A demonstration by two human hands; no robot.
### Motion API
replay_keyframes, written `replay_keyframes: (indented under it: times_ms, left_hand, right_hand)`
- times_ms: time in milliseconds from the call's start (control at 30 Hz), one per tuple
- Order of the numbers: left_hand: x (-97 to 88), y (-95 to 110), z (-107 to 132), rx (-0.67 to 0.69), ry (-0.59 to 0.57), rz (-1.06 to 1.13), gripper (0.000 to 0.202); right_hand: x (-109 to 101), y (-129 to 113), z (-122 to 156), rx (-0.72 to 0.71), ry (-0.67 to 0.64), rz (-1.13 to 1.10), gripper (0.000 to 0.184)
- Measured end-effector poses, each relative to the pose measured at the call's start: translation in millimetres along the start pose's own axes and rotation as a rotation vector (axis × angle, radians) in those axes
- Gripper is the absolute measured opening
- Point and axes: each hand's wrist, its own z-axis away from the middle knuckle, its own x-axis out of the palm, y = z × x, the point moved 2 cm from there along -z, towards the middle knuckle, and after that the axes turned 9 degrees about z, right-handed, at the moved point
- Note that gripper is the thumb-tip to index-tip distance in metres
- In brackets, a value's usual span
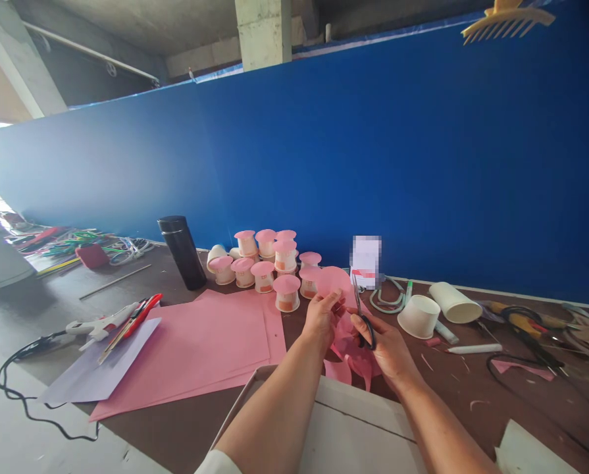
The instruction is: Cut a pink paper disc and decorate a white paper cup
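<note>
My left hand [325, 315] pinches a rounded piece of pink paper [332, 279] and holds it up above the table. In my right hand [387, 347] is a pair of dark-handled scissors [366, 327], blades pointing up beside the paper's right edge. Whether the blades touch the paper, I cannot tell. Pink paper scraps [337, 372] lie beneath both hands. Just beyond them stand several small paper cups [287, 301] topped with pink discs, some stacked. Large pink sheets [210, 336] lie flat to the left of my left forearm.
A black thermos [183, 253], a corded glue gun [101, 324] and a red utility knife [139, 317] are on the left. Plain white cups [419, 316], a white marker [473, 349] and cables lie right. A pale box [358, 428] sits under my forearms. A blue partition [324, 164] stands behind.
</note>
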Motion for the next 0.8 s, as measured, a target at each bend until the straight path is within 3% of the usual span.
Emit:
replay_keyframes:
  times_ms: [300,600,800]
  left_hand:
    - [1.1,1,3,-0.019,-0.026,0.016,0.037]
    - [-2.4,-2,-2,0.005,-0.037,0.030,0.032]
    - [-4.4,-4,-6,0.022,0.038,0.000,0.036]
  right_hand:
    - [-2,8,-3,-0.046,-0.006,0.030,0.056]
    - [1,-3,2,-0.026,0.011,0.056,0.060]
    - [0,0,1,-0.033,-0.017,0.121,0.059]
